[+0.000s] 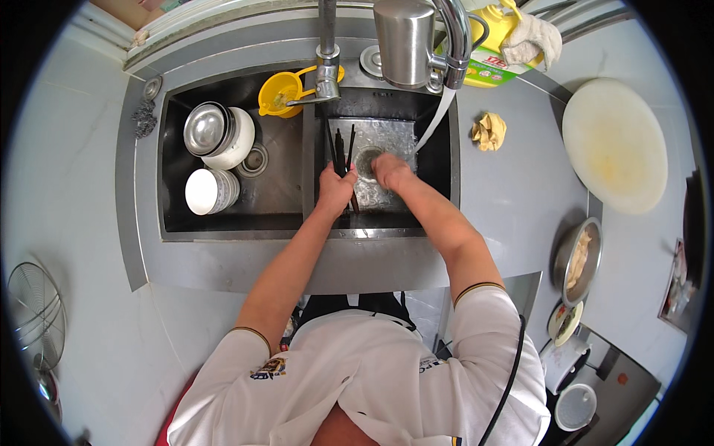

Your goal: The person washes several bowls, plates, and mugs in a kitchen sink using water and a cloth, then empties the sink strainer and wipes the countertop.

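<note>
My left hand (336, 189) holds several dark chopsticks (339, 150) over the right basin of the double sink (308, 167), their tips pointing away from me. My right hand (390, 171) is beside them above the drain of the same basin; it is blurred, and whether it holds anything cannot be told. A stream of water (439, 118) runs from the curved chrome faucet (458, 50) into this basin, which has water at its bottom. Stacked white bowls (209, 191) and metal bowls on a white bowl (207, 129) are in the left basin.
A yellow strainer (279, 92) sits at the left basin's back edge, near a second tap (327, 78). Right of the sink are a crumpled yellowish cloth (490, 132), a yellow detergent jug (496, 33), a round white cutting board (615, 146) and a metal bowl (592, 273). Steel wool (145, 119) lies left.
</note>
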Demonstrator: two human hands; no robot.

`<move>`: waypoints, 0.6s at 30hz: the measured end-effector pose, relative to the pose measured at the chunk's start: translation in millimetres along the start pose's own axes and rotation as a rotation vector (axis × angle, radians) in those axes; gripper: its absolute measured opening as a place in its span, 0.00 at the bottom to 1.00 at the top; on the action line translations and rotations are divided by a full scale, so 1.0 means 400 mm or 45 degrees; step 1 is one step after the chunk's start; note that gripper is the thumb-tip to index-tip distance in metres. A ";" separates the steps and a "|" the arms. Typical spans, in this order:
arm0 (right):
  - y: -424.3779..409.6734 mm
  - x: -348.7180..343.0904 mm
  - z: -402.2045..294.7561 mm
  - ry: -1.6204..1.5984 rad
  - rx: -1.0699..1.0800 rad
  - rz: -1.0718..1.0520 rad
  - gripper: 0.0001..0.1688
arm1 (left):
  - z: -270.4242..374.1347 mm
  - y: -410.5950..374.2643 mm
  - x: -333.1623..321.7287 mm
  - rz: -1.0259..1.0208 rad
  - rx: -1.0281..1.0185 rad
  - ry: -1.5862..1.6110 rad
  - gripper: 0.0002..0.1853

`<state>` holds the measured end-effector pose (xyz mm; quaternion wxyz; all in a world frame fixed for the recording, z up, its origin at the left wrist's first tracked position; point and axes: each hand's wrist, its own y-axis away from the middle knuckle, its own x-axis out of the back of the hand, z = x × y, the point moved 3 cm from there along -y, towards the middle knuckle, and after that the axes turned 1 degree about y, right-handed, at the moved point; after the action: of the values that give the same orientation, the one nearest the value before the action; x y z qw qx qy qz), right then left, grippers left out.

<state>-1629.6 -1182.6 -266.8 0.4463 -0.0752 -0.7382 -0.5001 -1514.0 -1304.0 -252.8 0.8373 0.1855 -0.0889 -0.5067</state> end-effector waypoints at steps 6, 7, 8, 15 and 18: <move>-0.009 0.005 0.026 -0.007 -0.037 0.071 0.14 | -0.005 -0.012 -0.002 0.074 -0.036 -0.057 0.08; -0.010 0.012 0.024 -0.001 -0.010 0.032 0.15 | -0.002 -0.009 -0.005 0.070 -0.025 -0.061 0.08; -0.046 0.000 0.057 -0.092 -0.131 0.095 0.16 | 0.001 -0.006 -0.009 0.066 -0.014 -0.064 0.07; -0.022 0.054 0.015 -0.150 -0.273 0.094 0.18 | 0.001 -0.027 0.001 0.066 0.010 0.011 0.08; -0.021 -0.014 -0.006 0.053 -0.153 -0.031 0.17 | -0.006 -0.020 -0.012 0.083 0.000 -0.005 0.08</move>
<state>-1629.8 -1186.7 -276.3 0.4500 -0.0824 -0.6982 -0.5506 -1522.1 -1302.5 -258.1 0.8531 0.1815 -0.0967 -0.4795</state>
